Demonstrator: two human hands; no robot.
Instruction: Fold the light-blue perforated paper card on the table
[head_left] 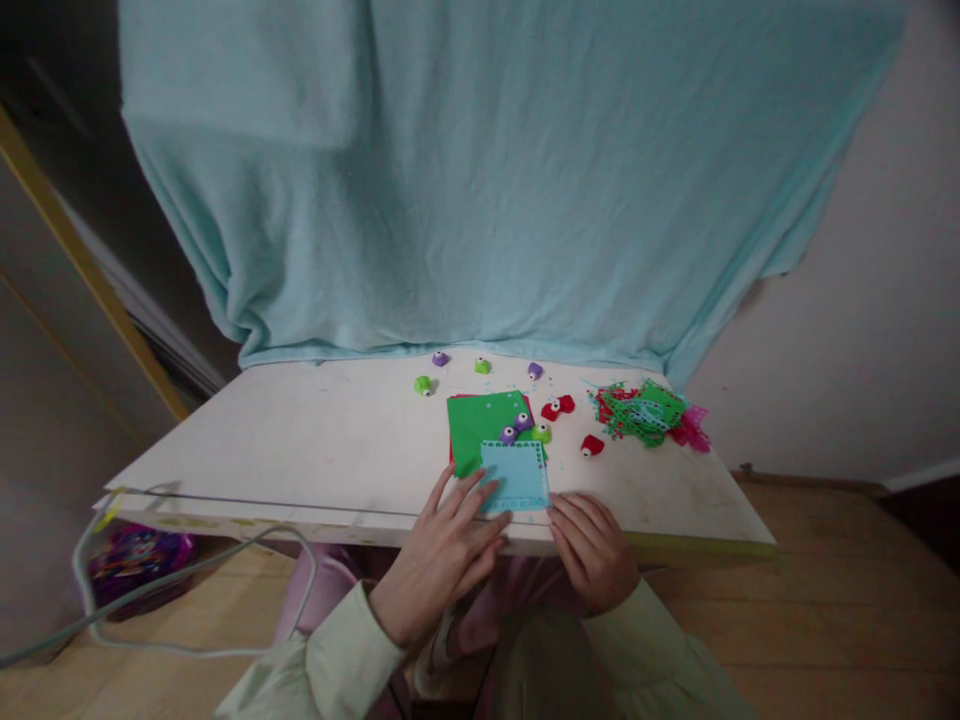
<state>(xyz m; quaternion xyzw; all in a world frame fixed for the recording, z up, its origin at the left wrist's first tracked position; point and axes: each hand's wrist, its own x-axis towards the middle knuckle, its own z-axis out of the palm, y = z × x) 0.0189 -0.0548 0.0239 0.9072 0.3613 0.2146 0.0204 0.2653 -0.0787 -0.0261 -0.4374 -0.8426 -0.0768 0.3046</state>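
A light blue paper square (516,474) with punched edges lies near the front edge of a white table (315,450). My left hand (448,547) rests flat with its fingers spread on the table and the square's left corner. My right hand (592,545) lies at the table edge with its fingertips at the square's lower right corner. Behind the square sits a green paper sheet (480,420) over a red one. On the green sheet stand small punches, two purple (516,428) and one green (541,433).
More small punches stand further back: green (424,384), green (482,366), purple (440,358), purple (534,370), red (558,406), red (591,445). A heap of punched paper scraps (646,412) lies at the right. A pale blue cloth (480,180) hangs behind. A cable (187,570) droops at the left.
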